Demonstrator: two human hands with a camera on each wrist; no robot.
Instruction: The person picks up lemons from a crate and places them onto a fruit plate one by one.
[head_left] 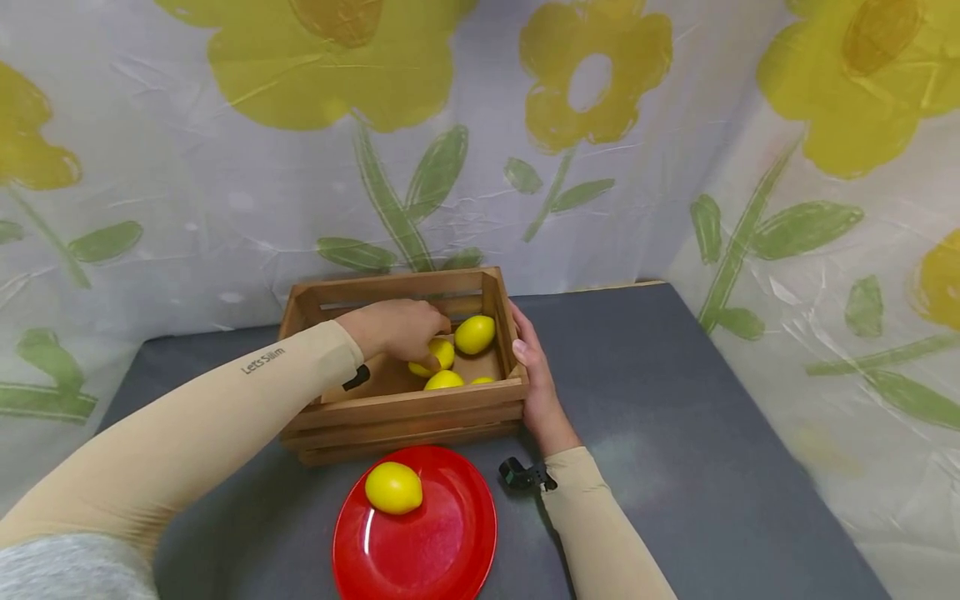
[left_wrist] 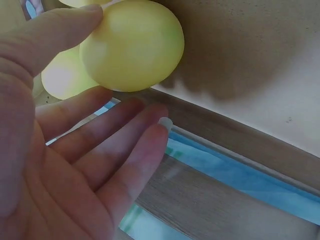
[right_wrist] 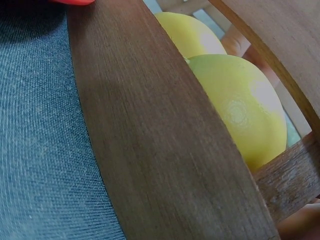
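Observation:
A slatted wooden crate [head_left: 405,410] stands at the back of the table with several lemons inside. My left hand [head_left: 397,327] reaches down into it and pinches a lemon [head_left: 438,354] between thumb and index finger. The left wrist view shows that lemon [left_wrist: 132,47] against the thumb, the other fingers extended below it. Another lemon [head_left: 475,335] lies by the crate's right end. My right hand [head_left: 536,379] grips that end from outside, thumb at the rim. In the right wrist view, a slat [right_wrist: 150,120] covers most of the hand, with a lemon [right_wrist: 240,107] behind it.
In front of the crate is a red plate [head_left: 431,550] with one lemon [head_left: 393,488] on it. A grey cloth [head_left: 675,433] covers the table. A flower-printed curtain [head_left: 585,200] hangs close behind the crate and along the right side.

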